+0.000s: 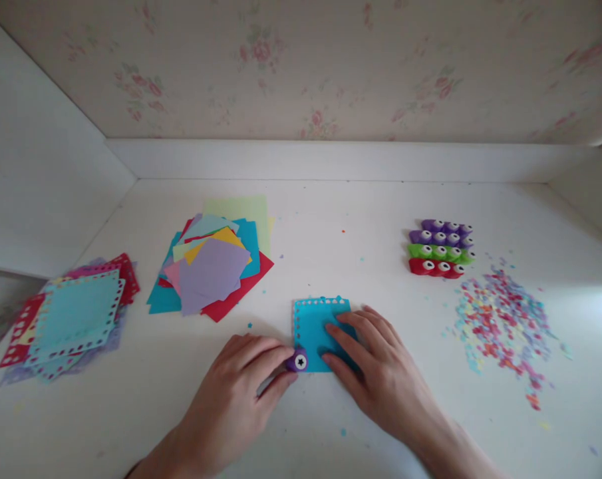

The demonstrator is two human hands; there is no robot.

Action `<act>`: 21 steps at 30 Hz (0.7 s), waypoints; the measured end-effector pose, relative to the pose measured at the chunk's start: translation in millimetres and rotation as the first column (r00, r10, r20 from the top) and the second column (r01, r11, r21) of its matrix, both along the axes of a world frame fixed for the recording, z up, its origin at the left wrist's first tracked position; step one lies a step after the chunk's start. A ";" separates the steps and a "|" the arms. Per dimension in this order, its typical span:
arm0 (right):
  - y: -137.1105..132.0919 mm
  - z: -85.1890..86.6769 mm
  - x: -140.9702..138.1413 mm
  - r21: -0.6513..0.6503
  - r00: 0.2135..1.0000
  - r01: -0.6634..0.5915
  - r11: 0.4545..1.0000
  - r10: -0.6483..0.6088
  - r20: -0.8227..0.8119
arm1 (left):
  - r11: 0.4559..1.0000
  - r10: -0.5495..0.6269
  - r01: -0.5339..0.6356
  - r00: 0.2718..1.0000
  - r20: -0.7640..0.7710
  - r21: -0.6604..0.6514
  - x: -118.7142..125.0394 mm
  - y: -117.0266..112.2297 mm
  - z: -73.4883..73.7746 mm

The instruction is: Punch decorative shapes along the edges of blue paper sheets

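A blue paper square [316,336] lies flat in front of me, with a row of punched holes along its top and left edges. My left hand [245,376] pinches a small purple craft punch [299,360] with a star on its top, at the paper's lower left corner. Spread across the right part of the sheet, the fingers of my right hand [375,359] rest flat on it. A few tiny blue cut-outs sit along the paper's top edge and on the table nearby.
Coloured paper sheets [215,273] are piled at the back left. Sheets with punched edges [78,313] lie stacked at far left. Several purple, green and red punches [440,249] stand in rows at right, beside a heap of confetti [505,316]. A wall [330,73] closes the back.
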State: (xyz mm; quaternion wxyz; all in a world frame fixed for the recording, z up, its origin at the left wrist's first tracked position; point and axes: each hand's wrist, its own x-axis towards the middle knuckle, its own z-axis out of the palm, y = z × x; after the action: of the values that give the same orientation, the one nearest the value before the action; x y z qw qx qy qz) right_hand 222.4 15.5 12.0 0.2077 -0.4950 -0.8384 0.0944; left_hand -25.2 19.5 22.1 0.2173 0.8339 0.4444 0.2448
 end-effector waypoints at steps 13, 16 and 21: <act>0.8 -1.9 0.2 0.019 1.000 -0.018 1.000 0.017 0.023 | 1.000 -0.028 0.028 0.999 -0.034 0.004 -2.1 -2.3 2.9; 0.9 -1.8 0.8 0.017 0.999 -0.023 1.000 0.023 0.025 | 0.999 -0.026 0.026 0.999 -0.039 0.020 -2.6 -2.1 2.1; 0.3 -1.7 1.7 0.005 0.999 -0.030 1.000 0.030 0.029 | 0.999 -0.034 0.035 0.999 -0.043 0.039 -1.6 -0.1 2.9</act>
State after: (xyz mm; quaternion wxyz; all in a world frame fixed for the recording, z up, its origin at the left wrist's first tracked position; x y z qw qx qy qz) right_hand 224.1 15.8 10.3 0.1956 -0.4832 -0.8489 0.0880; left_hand -26.8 19.4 25.0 0.1954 0.8505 0.4296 0.2321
